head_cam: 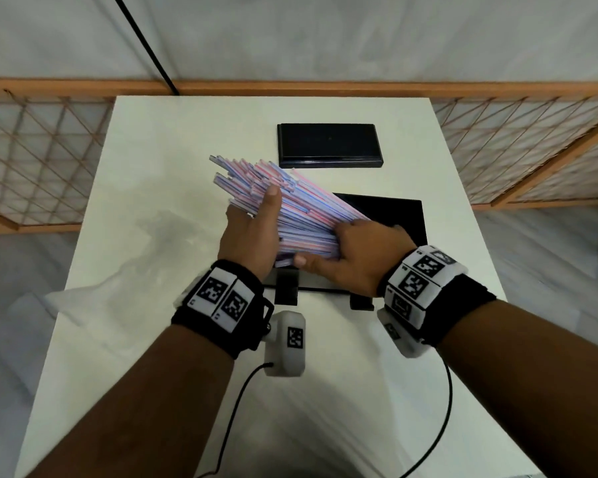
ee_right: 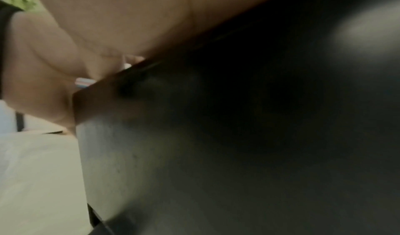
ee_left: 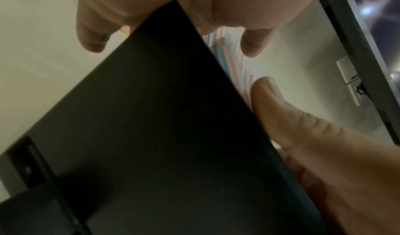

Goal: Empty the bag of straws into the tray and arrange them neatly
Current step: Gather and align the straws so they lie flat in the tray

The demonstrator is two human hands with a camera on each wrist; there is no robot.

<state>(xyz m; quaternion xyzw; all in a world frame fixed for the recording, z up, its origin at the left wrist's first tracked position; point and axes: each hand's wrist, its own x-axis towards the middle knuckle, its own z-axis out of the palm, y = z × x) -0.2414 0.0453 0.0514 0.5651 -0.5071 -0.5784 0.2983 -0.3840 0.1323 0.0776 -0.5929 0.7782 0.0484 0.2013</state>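
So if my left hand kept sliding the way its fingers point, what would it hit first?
Probably nothing soon: the left hand points up-left along the straws, toward bare table. The black lid lies off to the right of that line, though depth is unclear.

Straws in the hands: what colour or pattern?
The straws are white with thin pink and blue lengthwise stripes. The head view shows them best.

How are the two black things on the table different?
The far black lid lies bare by itself, while the near black tray has a bundle of striped straws leaning across it. Nobody touches the lid; the left hand and right hand hold the straws over the tray. The lid shows a raised, shiny rim; the tray looks flat and dull. Both are black rectangles on the white table.
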